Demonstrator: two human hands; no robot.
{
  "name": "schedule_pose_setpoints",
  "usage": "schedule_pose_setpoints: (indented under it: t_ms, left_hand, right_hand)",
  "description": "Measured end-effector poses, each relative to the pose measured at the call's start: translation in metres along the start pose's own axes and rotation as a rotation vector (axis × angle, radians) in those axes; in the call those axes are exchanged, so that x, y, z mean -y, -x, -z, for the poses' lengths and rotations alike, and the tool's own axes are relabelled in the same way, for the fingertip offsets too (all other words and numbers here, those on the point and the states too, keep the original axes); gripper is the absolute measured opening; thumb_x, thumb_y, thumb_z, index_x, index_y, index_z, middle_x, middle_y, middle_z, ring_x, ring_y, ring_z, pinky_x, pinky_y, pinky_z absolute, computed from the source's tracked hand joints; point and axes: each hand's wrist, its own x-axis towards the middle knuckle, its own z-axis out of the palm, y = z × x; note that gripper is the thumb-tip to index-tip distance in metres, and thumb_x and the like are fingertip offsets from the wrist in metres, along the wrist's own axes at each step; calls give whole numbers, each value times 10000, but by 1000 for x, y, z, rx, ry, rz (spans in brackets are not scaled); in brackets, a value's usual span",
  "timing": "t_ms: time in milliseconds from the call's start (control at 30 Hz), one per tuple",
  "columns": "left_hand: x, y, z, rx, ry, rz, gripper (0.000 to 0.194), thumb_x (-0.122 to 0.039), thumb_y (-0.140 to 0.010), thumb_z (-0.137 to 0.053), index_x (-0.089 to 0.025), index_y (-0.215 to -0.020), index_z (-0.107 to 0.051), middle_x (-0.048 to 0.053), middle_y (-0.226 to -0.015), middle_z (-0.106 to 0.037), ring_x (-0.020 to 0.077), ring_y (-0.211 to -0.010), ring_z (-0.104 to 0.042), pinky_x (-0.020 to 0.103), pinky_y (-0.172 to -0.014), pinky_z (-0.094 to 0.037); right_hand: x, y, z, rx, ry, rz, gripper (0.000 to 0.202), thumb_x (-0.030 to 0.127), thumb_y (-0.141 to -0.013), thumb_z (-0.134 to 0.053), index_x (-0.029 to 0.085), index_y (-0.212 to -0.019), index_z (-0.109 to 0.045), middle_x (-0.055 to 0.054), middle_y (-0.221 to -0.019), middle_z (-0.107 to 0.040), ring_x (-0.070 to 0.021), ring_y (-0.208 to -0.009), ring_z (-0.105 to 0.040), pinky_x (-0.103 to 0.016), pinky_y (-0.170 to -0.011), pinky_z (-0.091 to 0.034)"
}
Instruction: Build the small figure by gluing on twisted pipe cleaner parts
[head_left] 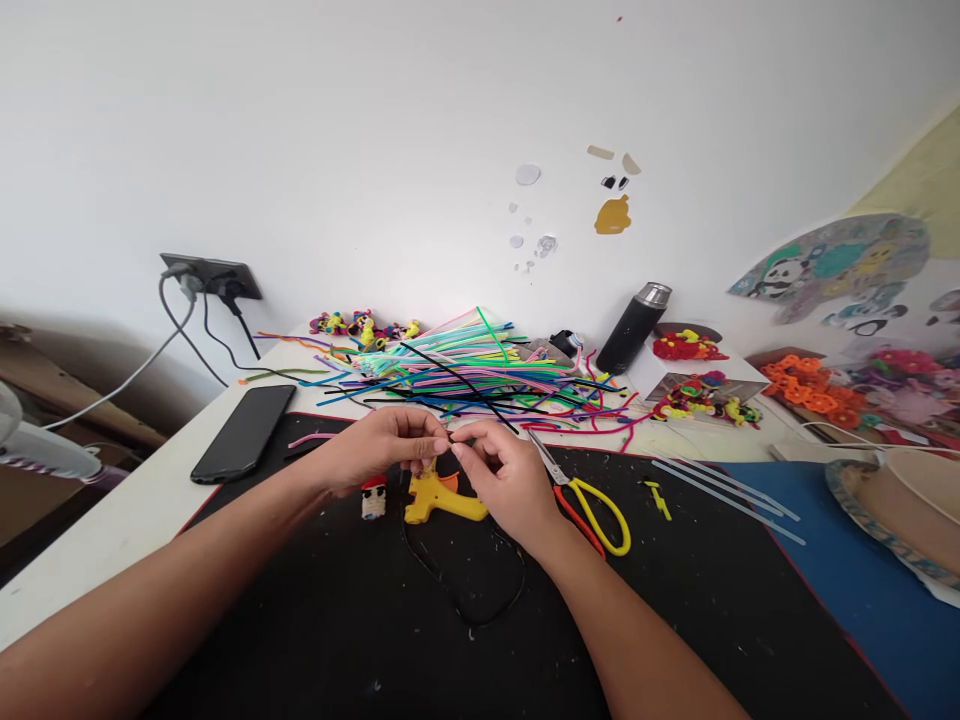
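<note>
My left hand (405, 440) and my right hand (510, 480) meet above the black mat (315, 620), fingertips pinched together. Between them shows a small dark piece (451, 437), mostly covered by the fingers; its kind is too small to make out. Below the hands lies a yellow glue gun (442, 500), its black cord (457, 605) looping over the mat. A small figure with a red top and pale body (373, 498) is left of the glue gun. Scissors (600, 515) with yellow and orange handles lie right of my right hand.
A heap of coloured pipe cleaners (465, 370) lies behind the hands. A phone (244, 432) is at left. A black flask (634, 328) leans beside a white box (697, 375). Glue sticks (731, 490) and a small yellow-green piece (660, 502) lie at right.
</note>
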Motion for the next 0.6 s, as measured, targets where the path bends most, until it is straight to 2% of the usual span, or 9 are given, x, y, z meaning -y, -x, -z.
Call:
schedule_pose_setpoints:
  t_ms: [267,400,500,600]
  left_hand:
    - [3,-1,1,29,-6,1,360,-504,-746,-870,-182,-841,-739,9,-725,-660,123,-628,-543,229,-579,-418]
    - [-2,5,6,10,-29,-17,355,-504,-774,-854,-181,-856,-731,4,-736,-651,129,-653,-541,232,-599,-419]
    - [-1,18,16,-20,-47,-37,349,-504,-809,-834,-179,-873,-724,4,-789,-649,130,-685,-540,243,-643,-439]
    - [7,36,31,-43,-73,2,370,-519,-810,-835,-179,-876,-703,-11,-757,-624,129,-671,-540,246,-649,-435]
  right_hand:
    - [2,1,-1,21,3,-6,143,329,-963,-618,217,-955,-706,58,-571,-494,-124,-497,-438,-265,-513,-313]
    - [-1,0,1,24,-20,-31,174,353,-979,-614,218,-1031,-712,52,-607,-523,-134,-533,-482,-263,-541,-360]
    - [0,0,3,132,66,-73,224,384,-981,-653,231,-1130,-719,35,-693,-615,-144,-613,-563,-262,-597,-406]
    - [6,2,1,287,310,-72,291,407,-953,-727,248,-1196,-722,8,-834,-712,-168,-735,-646,-280,-681,-440]
